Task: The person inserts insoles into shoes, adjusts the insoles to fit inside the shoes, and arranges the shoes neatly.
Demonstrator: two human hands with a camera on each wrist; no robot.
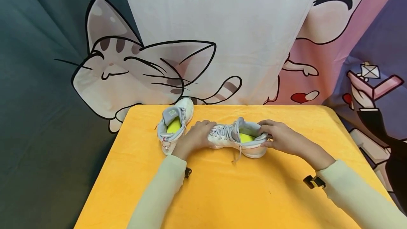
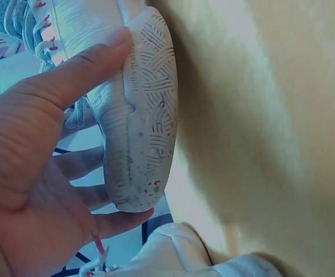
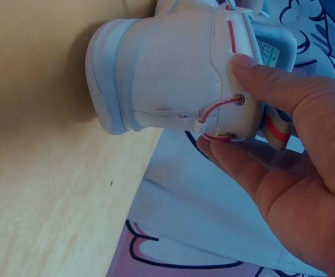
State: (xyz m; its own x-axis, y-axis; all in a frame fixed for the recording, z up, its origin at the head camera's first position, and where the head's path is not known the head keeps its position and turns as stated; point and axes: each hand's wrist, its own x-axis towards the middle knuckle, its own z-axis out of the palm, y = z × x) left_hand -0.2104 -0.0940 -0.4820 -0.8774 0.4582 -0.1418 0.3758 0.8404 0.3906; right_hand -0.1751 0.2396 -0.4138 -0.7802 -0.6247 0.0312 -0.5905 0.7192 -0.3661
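Note:
A white lace-up sneaker (image 1: 254,151) with a yellow-green insole lies crosswise on the table, its toe to the left. My left hand (image 1: 198,135) grips it round the toe; in the left wrist view the thumb presses the near side by the patterned sole (image 2: 155,104), and the fingers reach round the far side. At the heel, my right hand (image 1: 281,138) holds the collar, thumb and fingers either side of the heel's red cord loop (image 3: 216,107). A matching sneaker (image 1: 187,108) stands just left of my left hand, toe toward the back.
Under both shoes is a yellow-covered table (image 1: 222,193). Its back edge meets a hanging cloth (image 1: 254,27) printed with a cartoon cat. Dark green fabric (image 1: 47,133) hangs to the left. Loose lace ends (image 1: 237,155) trail from the held sneaker.

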